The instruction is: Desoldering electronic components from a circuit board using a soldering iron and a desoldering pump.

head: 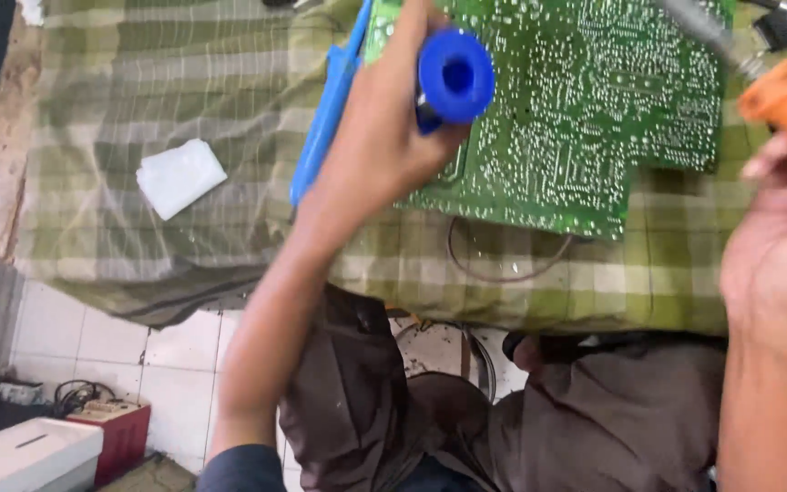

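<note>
Left hand [384,137] fingers wrapped on blue plastic desoldering pump [453,77]; right hand [781,246] fingers grip orange-handled iron [785,96]. Green circuit board [576,118] on checked cloth [138,100], white pad [179,176] nearby.

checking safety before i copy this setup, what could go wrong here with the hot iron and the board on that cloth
1. The right hand holds the soldering iron by its orange handle above the checked cloth; a slip could scorch it.
2. The circuit board lies loose on soft cloth, so it might shift under pressure.
3. The left hand has a blue tool close to the board; the arms could bump each other.
</note>
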